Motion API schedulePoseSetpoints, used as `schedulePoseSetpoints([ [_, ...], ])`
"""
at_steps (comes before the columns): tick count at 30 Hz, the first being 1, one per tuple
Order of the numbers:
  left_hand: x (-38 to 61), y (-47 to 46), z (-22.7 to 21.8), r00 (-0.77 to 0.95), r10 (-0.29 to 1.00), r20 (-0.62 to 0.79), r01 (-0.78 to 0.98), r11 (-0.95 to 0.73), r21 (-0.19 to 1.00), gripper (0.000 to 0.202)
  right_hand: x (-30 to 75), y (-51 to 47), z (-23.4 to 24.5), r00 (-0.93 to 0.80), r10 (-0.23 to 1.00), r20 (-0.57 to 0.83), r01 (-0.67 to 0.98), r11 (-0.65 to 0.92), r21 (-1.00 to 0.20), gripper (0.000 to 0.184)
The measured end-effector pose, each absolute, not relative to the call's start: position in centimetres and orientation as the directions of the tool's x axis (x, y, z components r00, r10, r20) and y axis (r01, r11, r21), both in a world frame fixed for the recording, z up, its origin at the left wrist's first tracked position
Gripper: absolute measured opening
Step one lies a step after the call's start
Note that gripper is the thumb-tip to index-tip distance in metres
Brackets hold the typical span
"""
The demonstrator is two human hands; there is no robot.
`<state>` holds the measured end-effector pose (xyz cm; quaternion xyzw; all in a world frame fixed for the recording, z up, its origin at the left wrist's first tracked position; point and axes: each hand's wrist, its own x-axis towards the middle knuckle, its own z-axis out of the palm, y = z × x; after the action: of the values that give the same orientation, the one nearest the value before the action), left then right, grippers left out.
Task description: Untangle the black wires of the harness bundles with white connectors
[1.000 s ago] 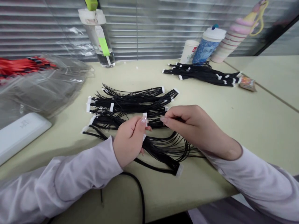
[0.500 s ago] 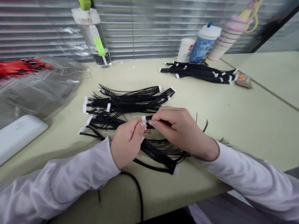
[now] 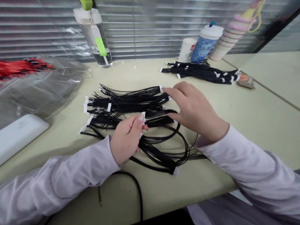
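Note:
My left hand (image 3: 126, 139) pinches a small white connector (image 3: 143, 118) at the end of a black wire harness (image 3: 161, 153), whose thin wires fall in loose loops toward the lower right. My right hand (image 3: 194, 107) hovers open above the table with its fingers spread and holds nothing. Its fingertips are close to the far end of a pile of black wire harnesses (image 3: 128, 104) with white connectors. A second bundle of the same harnesses (image 3: 201, 73) lies farther back on the right.
A clear plastic bag (image 3: 39, 89) holds red wires (image 3: 21, 66) at the left, with a white rounded case (image 3: 21, 134) in front of it. A water tumbler (image 3: 98, 40), paper cup (image 3: 187, 50), blue cup (image 3: 206, 43), striped bottle (image 3: 227, 40) and snack packet (image 3: 246, 81) stand along the back. A black cable (image 3: 133, 187) crosses the table's front edge.
My right hand has let go of the wires and moved up and away from the left hand, opening its fingers. The freed wires now lie in wider loops. My left hand still pinches the connector.

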<state>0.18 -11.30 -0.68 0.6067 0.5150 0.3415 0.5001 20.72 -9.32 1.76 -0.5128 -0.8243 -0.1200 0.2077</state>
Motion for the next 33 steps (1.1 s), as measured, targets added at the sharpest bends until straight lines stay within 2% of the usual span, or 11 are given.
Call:
schedulePoseSetpoints([
  [3, 0.2, -11.3, -0.7, 0.188, 0.980, -0.071, 0.268, 0.018, 0.963, 0.041, 20.7, -9.3, 2.6, -0.346, 0.743, 0.573, 0.934, 0.331, 0.135, 0.043],
  [5, 0.3, -11.2, -0.7, 0.125, 0.990, -0.066, 0.248, 0.033, 0.968, 0.042, 20.6, -10.2, 3.4, -0.352, 0.781, 0.516, 0.936, 0.305, 0.176, 0.039],
  [7, 0.4, -11.2, -0.8, 0.064, 0.995, -0.071, 0.215, 0.056, 0.975, 0.041, 20.5, -11.4, 4.2, -0.337, 0.859, 0.386, 0.941, 0.287, 0.181, 0.041],
  [9, 0.5, -11.2, -0.8, 0.035, 0.996, -0.080, 0.192, 0.072, 0.979, 0.041, 20.3, -12.6, 4.7, -0.342, 0.915, 0.214, 0.939, 0.328, 0.101, 0.049],
  [12, 0.6, -11.1, -0.7, 0.042, 0.995, -0.087, 0.195, 0.077, 0.978, 0.041, 19.6, -13.7, 4.9, -0.450, 0.892, -0.030, 0.875, 0.434, -0.214, 0.049],
  [15, 0.6, -11.1, -0.7, 0.034, 0.996, -0.078, 0.201, 0.070, 0.977, 0.041, 18.4, -13.8, 4.2, -0.547, 0.835, -0.054, 0.746, 0.457, -0.485, 0.037],
  [18, 0.5, -11.0, -0.7, 0.052, 0.995, -0.083, 0.204, 0.070, 0.977, 0.041, 17.3, -13.5, 2.9, -0.613, 0.790, 0.018, 0.611, 0.488, -0.623, 0.028],
  [21, 0.4, -11.0, -0.8, 0.071, 0.994, -0.077, 0.217, 0.060, 0.974, 0.041, 16.8, -13.3, 1.9, -0.603, 0.796, 0.051, 0.570, 0.475, -0.671, 0.024],
  [26, 0.4, -11.1, -0.8, 0.079, 0.995, -0.061, 0.229, 0.041, 0.972, 0.041, 16.7, -13.0, 1.4, -0.609, 0.793, 0.013, 0.531, 0.420, -0.736, 0.028],
  [33, 0.4, -11.1, -0.6, 0.088, 0.995, -0.049, 0.230, 0.028, 0.973, 0.040, 16.7, -13.0, 1.0, -0.626, 0.780, -0.001, 0.539, 0.431, -0.724, 0.033],
])
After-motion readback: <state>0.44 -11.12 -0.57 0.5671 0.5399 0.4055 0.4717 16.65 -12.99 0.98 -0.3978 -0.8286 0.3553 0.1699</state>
